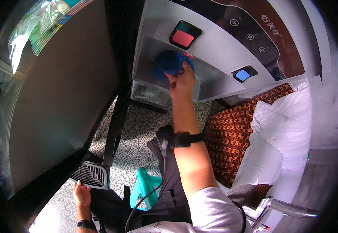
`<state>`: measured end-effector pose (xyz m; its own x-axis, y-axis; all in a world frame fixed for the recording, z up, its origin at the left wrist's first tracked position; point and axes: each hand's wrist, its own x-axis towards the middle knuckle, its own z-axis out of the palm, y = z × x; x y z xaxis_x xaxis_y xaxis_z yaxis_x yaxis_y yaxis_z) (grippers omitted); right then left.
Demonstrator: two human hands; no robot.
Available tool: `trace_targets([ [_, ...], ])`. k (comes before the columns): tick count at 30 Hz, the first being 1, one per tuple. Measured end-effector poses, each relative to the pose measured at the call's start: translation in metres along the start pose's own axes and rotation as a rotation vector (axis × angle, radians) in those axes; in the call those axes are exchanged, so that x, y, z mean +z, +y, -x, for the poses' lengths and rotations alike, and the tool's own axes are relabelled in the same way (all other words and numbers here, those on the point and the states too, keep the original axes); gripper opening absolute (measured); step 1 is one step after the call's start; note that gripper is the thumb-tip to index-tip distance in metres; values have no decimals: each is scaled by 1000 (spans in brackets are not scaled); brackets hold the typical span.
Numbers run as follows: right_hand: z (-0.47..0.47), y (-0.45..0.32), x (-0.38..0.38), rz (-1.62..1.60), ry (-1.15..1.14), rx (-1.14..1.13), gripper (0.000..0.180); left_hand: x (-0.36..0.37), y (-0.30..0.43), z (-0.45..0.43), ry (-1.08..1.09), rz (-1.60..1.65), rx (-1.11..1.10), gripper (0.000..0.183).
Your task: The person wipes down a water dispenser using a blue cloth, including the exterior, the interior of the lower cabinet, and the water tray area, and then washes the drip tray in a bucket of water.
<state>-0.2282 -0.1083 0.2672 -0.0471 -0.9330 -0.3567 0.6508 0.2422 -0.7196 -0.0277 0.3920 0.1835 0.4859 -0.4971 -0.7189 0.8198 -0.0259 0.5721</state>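
Note:
My right hand [182, 76] grips a bunched blue cloth [172, 63], blurred, against the recessed front panel of a water dispenser [215, 61]. The dispenser has a red push tab [183, 38] above the cloth and a blue push tab [242, 75] to its right. At the lower left, my left hand [82, 194] holds the edge of a slotted grey drip tray [91, 175], with the fingertips at its near rim; part of the tray is hidden by a dark table edge.
A dark table [64, 87] fills the left side. A turquoise plastic stool [145, 189] stands on the speckled floor by my legs. To the right lie a brown patterned mat [230, 137] and white plastic wrapping [282, 125]. An open compartment [151, 94] lies below the panel.

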Motion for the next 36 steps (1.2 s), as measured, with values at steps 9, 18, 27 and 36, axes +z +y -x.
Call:
trace_targets([
  [9,0,-6,4,234,30,-26,30,-12,-1,-1,38,10,29,17],
  [18,-8,-1,5,333,94,31,28,-7,0,3,-33,9,24,19],
  [27,-26,10,-18,395,219,5,19,5,2,3,-16,15,11,20],
  [36,-31,7,-27,543,192,-9,23,-13,-4,-1,-35,-4,19,19],
])
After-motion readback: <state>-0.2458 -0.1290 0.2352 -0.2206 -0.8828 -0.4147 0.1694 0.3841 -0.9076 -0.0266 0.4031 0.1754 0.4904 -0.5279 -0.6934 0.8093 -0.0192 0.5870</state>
